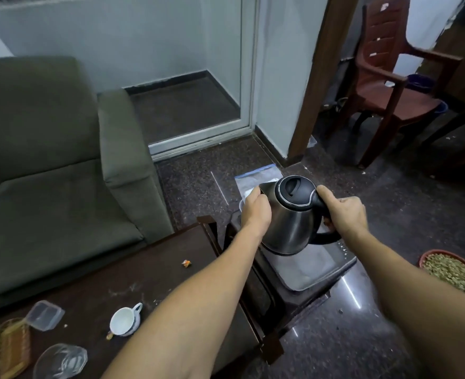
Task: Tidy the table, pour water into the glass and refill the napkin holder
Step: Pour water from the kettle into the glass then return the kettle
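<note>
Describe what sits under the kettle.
The tilted kettle hangs over a grey tray lined with pale paper. The kettle hides the tray's far end.

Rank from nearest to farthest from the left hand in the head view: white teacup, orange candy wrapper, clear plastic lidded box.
From the left hand:
1. Orange candy wrapper, mid-table.
2. White teacup, on its side, near edge.
3. Clear plastic lidded box, far left beside the wicker basket.

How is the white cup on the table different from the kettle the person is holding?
The white cup is small and pale; the kettle is much larger, shiny steel with a black lid and handle. The cup lies tipped on its side on the dark table, untouched; the kettle is tilted, gripped by the right hand, the left hand near its spout. Both have a side handle.
</note>
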The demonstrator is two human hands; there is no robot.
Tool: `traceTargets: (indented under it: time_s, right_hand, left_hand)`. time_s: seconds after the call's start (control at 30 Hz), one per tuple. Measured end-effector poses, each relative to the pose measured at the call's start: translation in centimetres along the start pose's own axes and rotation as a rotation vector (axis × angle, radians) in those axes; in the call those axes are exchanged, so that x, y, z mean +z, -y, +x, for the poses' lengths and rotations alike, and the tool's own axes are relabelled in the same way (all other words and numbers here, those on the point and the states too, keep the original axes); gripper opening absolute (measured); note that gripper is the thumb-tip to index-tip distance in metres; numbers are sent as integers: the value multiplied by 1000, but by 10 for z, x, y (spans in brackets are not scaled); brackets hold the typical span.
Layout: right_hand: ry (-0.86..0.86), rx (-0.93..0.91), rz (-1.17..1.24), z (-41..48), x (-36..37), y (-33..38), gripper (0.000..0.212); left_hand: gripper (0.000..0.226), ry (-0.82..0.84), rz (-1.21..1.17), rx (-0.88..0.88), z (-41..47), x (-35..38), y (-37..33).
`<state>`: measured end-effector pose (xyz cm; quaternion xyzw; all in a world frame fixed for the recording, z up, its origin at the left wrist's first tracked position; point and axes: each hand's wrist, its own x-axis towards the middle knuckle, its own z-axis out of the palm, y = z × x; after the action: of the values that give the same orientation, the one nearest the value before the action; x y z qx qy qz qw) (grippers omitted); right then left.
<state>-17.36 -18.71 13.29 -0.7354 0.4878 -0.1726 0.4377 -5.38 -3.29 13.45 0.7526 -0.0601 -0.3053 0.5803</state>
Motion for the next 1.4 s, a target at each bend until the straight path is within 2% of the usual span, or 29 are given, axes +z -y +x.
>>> traceTargets:
  time_s: [0.2, 0.43, 0.67, 0.8, 0.9, 1.13, 1.4]
  right_hand:
    - [103, -107, 50, -42, 36, 70, 72]
    - [331, -165, 221, -130, 110, 128, 59]
    - [489, -223, 250, -229, 181, 161, 77]
    - [523, -234, 273, -285, 208, 156, 82]
    - [546, -257, 246, -320, 223, 149, 79]
    - [570, -231, 225, -382, 257, 120, 72]
    - [641, -61, 228, -406, 293, 78, 41]
  left_hand:
    - [58, -109, 5, 51, -32, -85, -18]
    - [53, -361, 21, 94, -88, -199, 9]
    - [52, -591, -49, 100, -136, -297, 53]
    - [52, -635, -74, 85, -168, -337, 80]
    - [52, -665, -84, 58, -188, -358, 110]
    - [59, -726, 30, -102, -226, -385, 180]
    - [58, -716, -61, -220, -241, -396, 232]
